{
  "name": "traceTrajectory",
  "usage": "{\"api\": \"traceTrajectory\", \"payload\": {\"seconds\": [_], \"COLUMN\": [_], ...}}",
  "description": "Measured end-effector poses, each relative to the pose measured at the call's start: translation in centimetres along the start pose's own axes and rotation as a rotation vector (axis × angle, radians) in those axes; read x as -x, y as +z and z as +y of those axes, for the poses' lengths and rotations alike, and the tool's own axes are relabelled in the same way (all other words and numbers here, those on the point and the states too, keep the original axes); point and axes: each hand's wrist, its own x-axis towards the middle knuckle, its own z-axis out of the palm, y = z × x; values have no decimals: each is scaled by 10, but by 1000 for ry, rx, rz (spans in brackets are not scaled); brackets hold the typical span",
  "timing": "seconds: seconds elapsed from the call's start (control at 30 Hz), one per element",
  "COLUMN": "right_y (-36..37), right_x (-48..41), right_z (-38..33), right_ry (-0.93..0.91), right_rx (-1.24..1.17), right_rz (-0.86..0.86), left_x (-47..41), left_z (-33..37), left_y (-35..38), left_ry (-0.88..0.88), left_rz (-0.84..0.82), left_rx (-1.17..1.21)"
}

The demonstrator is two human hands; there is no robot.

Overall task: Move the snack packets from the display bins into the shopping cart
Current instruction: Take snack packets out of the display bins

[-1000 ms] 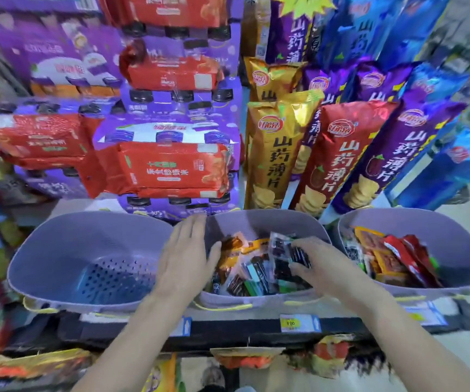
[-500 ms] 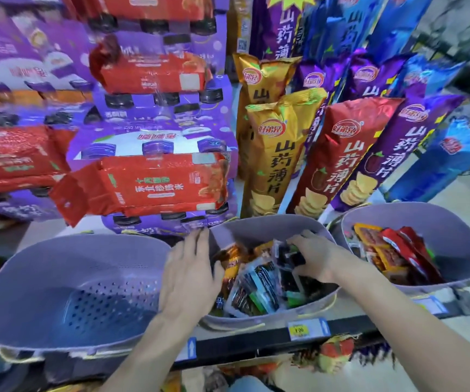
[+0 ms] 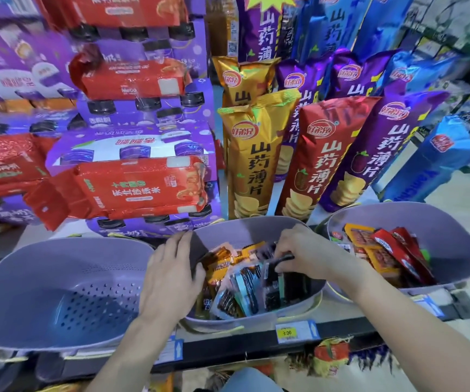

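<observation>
Three lilac display bins stand in a row on the shelf edge. The middle bin [image 3: 245,227] holds several small snack packets [image 3: 236,290], orange, black and pale blue. My left hand [image 3: 171,273] grips the middle bin's left rim, thumb inside. My right hand [image 3: 304,254] reaches into that bin and its fingers pinch dark snack packets [image 3: 280,263] near the back. The left bin [image 3: 58,278] shows only its perforated bottom. The right bin [image 3: 437,233] holds red and orange packets [image 3: 383,253]. No shopping cart is in view.
Tall chip bags [image 3: 324,162] in gold, red, purple and blue stand behind the bins. Red packs [image 3: 140,188] and purple boxed goods are stacked at back left. A yellow price tag [image 3: 287,332] sits on the black shelf rail below.
The view has shifted closer to the bins. My right hand has moved deeper into the middle bin and closed on dark packets. My left hand stays on the rim.
</observation>
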Motion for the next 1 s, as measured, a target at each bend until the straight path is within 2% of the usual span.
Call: {"api": "traceTrajectory", "payload": {"seconds": [0.2,0.37,0.5,0.67,0.73,0.83,0.93,1.0], "right_y": [-1,-4,-6,-4,-1,4,12,14], "right_x": [-1,-5,-5,-1,-2,-7,-15,-20], "right_z": [5,11,15,7,-2,-21,-42,-53], "right_ry": [-34,-9,44,109,121,183,236,216], "right_rx": [-120,-310,-459,-832,-988,-1241,-1307,-1385], "right_rz": [52,93,204,327,316,291,260,207], "left_x": [1,2,-1,-2,-1,-4,-5,-7], "left_z": [1,1,0,12,24,41,54,59], "left_y": [0,0,-2,-13,-18,-20,-14,-13], "left_ry": [2,-10,-34,-90,-151,-264,-332,-418], "left_rz": [29,21,-15,69,-11,-235,-405,-393], "left_rx": [-14,22,93,505,790,1157,1361,1425]}}
